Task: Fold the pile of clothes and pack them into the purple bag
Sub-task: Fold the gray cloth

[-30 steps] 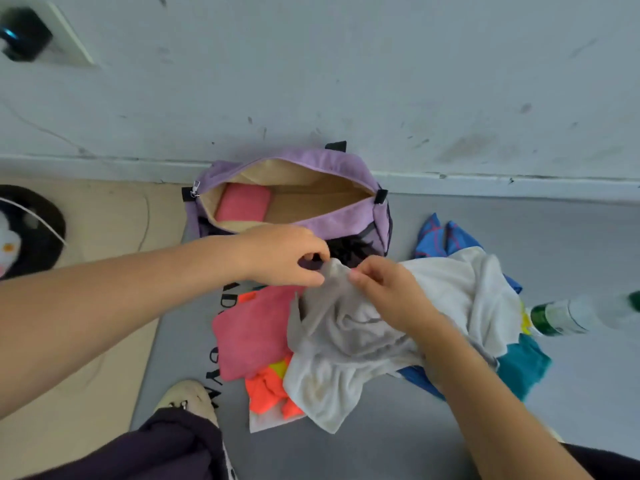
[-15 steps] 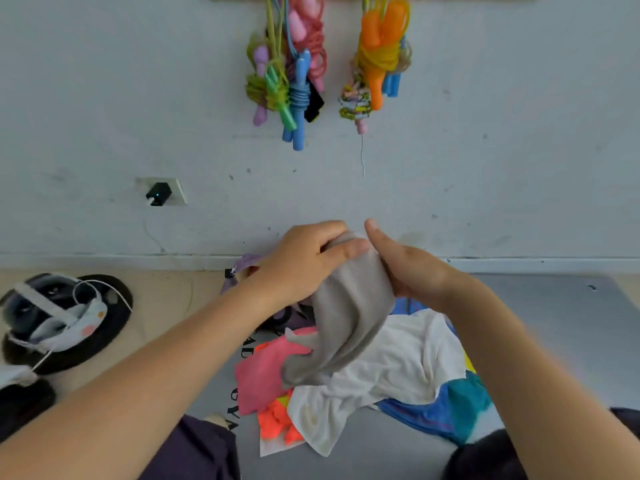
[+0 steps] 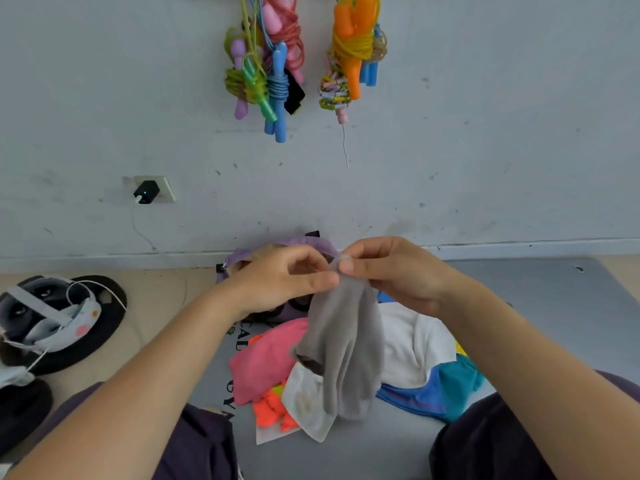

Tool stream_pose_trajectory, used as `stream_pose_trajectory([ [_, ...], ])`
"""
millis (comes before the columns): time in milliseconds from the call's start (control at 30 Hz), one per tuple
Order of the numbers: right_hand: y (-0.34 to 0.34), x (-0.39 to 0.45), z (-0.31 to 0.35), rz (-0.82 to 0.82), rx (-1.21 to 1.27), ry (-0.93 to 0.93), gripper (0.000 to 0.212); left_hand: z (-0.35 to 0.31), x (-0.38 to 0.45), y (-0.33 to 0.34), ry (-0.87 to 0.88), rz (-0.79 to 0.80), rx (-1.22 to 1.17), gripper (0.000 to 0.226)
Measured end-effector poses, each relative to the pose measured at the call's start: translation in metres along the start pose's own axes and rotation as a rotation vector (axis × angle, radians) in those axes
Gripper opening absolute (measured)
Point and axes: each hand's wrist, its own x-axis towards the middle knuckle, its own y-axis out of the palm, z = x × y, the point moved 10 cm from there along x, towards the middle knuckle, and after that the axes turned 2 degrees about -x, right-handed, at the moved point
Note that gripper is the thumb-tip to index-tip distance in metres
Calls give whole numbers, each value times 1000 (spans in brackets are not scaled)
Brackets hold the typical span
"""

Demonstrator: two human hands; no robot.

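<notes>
Pale scuffed wall [image 3: 485, 150] behind, beige floor at left, grey mat [image 3: 554, 306] spread under the work. Far left on the floor: a dark round cushion [image 3: 104, 334] with a light strapped headset [image 3: 52, 317] lying on it, white cable trailing off. Above that, a wall socket [image 3: 162, 190] with a black charger [image 3: 146, 192] plugged in, thin cord dropping to the skirting. Higher, toward the middle, two bunches of coloured skipping ropes [image 3: 266, 71] hanging from the wall (pink, green and blue handles in one bunch, orange and yellow in the other). Low against the wall, the purple bag [image 3: 311, 241], mostly hidden behind the hands, only its upper rim and a zip end showing. Left hand [image 3: 280, 278] raised in front of the bag, thumb and forefinger pinching the top edge of the grey garment [image 3: 341, 348]; right hand [image 3: 394, 271] just beside it, fingers curled, pinching the same edge, the two grips almost touching. Grey garment hanging limp from both pinches, lower end draped over the pile of clothes [image 3: 346, 375] on the mat: pink piece at left, neon orange and yellow below it, white cloth at centre and right, blue and teal at the right edge. Dark-trousered knees in the bottom corners.
</notes>
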Motion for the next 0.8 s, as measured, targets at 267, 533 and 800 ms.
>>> stream_pose_trajectory([
  [267, 11, -11, 7, 110, -301, -35, 10, -13, -3, 13, -16, 126, -86, 21],
  [533, -7, -14, 21, 20, -273, -96, 9, -15, -4, 21, 18, 144, -160, 15],
  [800, -48, -17, 25, -244, -358, -75, 7, -10, -13, -26, -32, -127, 113, 13],
])
